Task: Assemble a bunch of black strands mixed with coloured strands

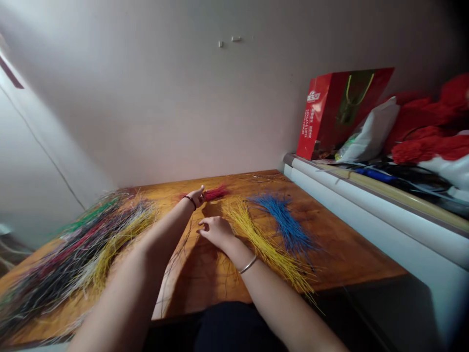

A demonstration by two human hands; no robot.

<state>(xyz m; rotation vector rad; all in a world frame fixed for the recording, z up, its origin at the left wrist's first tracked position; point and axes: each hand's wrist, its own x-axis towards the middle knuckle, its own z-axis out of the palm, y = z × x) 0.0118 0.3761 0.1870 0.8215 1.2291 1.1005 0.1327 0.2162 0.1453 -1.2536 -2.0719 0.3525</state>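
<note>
My left hand (198,197), with a dark beaded bracelet at the wrist, is at the far part of the wooden table. Its fingers are curled around a bundle of thin red strands (217,192), thumb upward; the bundle shows on both sides of the hand. Nearer to me, my right hand (217,231), below a silver bangle (248,264), hovers with bent fingers and a gap between thumb and forefinger. Nothing can be seen in it. Just right of that hand lies a long bundle of yellow strands (269,249), and beyond it a blue bundle (286,222).
Mixed strands (84,249) in several colours spread over the left side of the wooden table (340,244). Loose dark strands (181,252) lie left of centre. Along the right stands a white ledge (366,210) bearing a red paper bag (330,112) and red cloth (428,146).
</note>
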